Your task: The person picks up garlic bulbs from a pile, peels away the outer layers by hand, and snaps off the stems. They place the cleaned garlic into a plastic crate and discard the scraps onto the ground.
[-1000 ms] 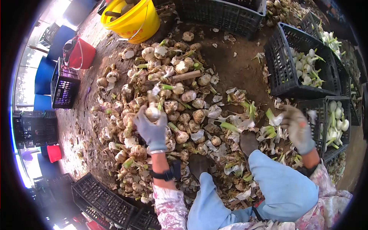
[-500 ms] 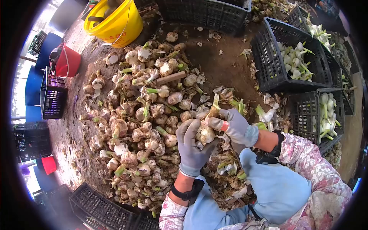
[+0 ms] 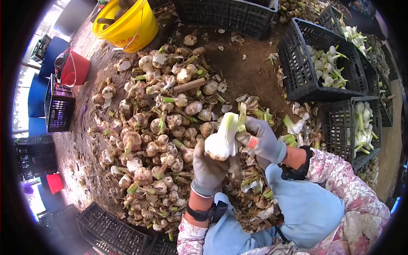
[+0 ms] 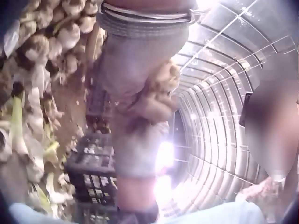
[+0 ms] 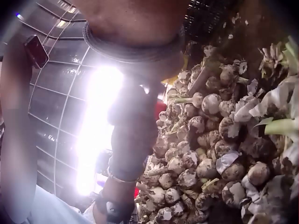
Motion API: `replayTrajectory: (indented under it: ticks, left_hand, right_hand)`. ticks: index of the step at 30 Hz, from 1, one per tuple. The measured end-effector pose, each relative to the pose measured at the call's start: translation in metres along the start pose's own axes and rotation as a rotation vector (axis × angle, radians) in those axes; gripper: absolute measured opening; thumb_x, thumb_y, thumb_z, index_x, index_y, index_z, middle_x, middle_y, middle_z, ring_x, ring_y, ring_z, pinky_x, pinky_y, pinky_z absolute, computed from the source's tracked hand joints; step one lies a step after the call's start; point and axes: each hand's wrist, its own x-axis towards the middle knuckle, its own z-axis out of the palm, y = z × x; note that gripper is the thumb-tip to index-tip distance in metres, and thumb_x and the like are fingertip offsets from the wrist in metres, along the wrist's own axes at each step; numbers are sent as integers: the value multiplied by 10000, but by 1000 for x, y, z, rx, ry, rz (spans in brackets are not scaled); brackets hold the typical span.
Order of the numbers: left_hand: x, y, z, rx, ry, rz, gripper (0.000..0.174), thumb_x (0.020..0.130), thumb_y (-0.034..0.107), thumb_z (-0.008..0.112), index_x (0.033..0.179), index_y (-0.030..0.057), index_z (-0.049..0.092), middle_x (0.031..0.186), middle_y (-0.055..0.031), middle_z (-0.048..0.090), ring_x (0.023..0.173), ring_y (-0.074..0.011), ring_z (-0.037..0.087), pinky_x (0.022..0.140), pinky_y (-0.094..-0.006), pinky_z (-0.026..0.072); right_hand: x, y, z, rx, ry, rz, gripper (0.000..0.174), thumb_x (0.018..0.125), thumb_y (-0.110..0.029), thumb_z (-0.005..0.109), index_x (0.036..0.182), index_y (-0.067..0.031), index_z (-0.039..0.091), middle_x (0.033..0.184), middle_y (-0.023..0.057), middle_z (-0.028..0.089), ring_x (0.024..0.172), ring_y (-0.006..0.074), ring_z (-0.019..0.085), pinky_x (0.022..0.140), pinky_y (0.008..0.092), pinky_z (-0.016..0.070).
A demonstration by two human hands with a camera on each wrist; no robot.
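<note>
In the head view, a garlic bulb (image 3: 219, 146) shows a clean white side and a pale green stalk, with some soil at its root end. My left hand (image 3: 208, 168), in a grey glove, holds it from below and the left. Pinched in my gloved right hand (image 3: 264, 140) is a brownish strip of outer skin (image 3: 242, 117) beside the stalk. Red tape wraps one right finger. Both hands meet in the left wrist view, where the bulb is hidden. Below and left of them spreads a heap of soil-stained garlic (image 3: 144, 148).
Black crates (image 3: 297, 80) at the right hold cleaned white garlic (image 3: 329, 68). A yellow bucket (image 3: 140, 32) stands beyond the heap, with a red bucket (image 3: 76, 68) further left. Peeled skins litter the ground around my feet. A wooden stick (image 3: 189, 86) lies on the heap.
My left hand brought a dirty bulb from the heap to the middle, and my right hand came over from the crates to meet it. Brown skin has come off the bulb, baring white.
</note>
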Motion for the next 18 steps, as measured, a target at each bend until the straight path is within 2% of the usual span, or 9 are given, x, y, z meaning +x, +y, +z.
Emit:
replayTrajectory:
  ticks: [2, 7, 8, 10, 11, 13, 14, 15, 18]
  left_hand:
    - [8, -1, 3, 646, 648, 301, 617, 934, 504, 342, 1274, -6, 414, 1149, -156, 530, 970, -232, 580, 760, -374, 522]
    - [-1, -12, -5, 1525, 578, 447, 421, 973, 284, 340, 1280, -4, 361, 1215, -129, 454, 1055, -182, 502, 885, -303, 432]
    - [4, -25, -4, 1316, 642, 527, 339, 883, 72, 481, 1205, -28, 444, 1197, -124, 465, 1057, -196, 500, 881, -321, 442]
    - [4, -21, -8, 1366, 737, 516, 291, 873, 78, 554, 1140, -20, 492, 1135, -116, 524, 963, -184, 551, 847, -310, 467]
    - [6, -19, -10, 1366, 736, 518, 291, 873, 78, 554, 1140, -20, 492, 1135, -116, 524, 963, -184, 551, 847, -310, 467]
    - [9, -16, -13, 801, 827, 468, 294, 930, 227, 515, 1087, -20, 513, 931, -82, 603, 812, -168, 601, 762, -294, 503]
    - [9, -13, -11, 750, 750, 501, 319, 921, 267, 536, 1074, -12, 513, 935, -96, 606, 808, -172, 614, 774, -313, 513]
    - [7, -13, -6, 704, 664, 516, 360, 912, 298, 551, 1080, -18, 512, 955, -109, 600, 836, -186, 610, 790, -323, 510]
    - [2, -8, 9, 622, 511, 565, 334, 905, 271, 563, 1070, -15, 513, 1017, -139, 578, 895, -220, 601, 796, -335, 515]
  right_hand:
    - [-2, -4, 3, 464, 118, 508, 209, 884, -168, 601, 1008, -5, 643, 946, 63, 634, 870, 142, 578, 800, 294, 463]
    - [-7, 14, 4, 18, 27, 329, 267, 889, -161, 591, 1077, 30, 588, 933, 14, 624, 834, 115, 565, 778, 280, 461]
    - [-9, 15, 5, 31, -41, 272, 268, 881, -147, 593, 1082, 30, 583, 933, 17, 626, 825, 114, 560, 772, 273, 455]
    - [-8, 10, 8, 56, -175, 159, 273, 865, -117, 595, 1094, 29, 573, 933, 24, 629, 806, 114, 551, 761, 260, 442]
    - [-7, -7, 3, 156, -197, 479, 239, 855, -111, 596, 1047, 31, 583, 940, 42, 629, 821, 122, 572, 762, 262, 454]
    - [-13, 6, -4, 439, -149, 598, 220, 857, -109, 589, 1027, 30, 582, 942, 48, 628, 835, 129, 585, 766, 265, 460]
    - [-15, 10, -7, 724, -97, 711, 203, 858, -108, 582, 1008, 30, 582, 945, 54, 627, 848, 136, 599, 770, 268, 467]
    - [-12, 10, -4, 1083, -121, 525, 225, 860, -111, 571, 1027, 40, 562, 977, 72, 620, 908, 146, 604, 800, 275, 471]
    - [-10, 3, -5, 1143, 77, 665, 275, 887, -148, 512, 1109, 14, 532, 1043, 83, 606, 974, 191, 588, 885, 352, 446]
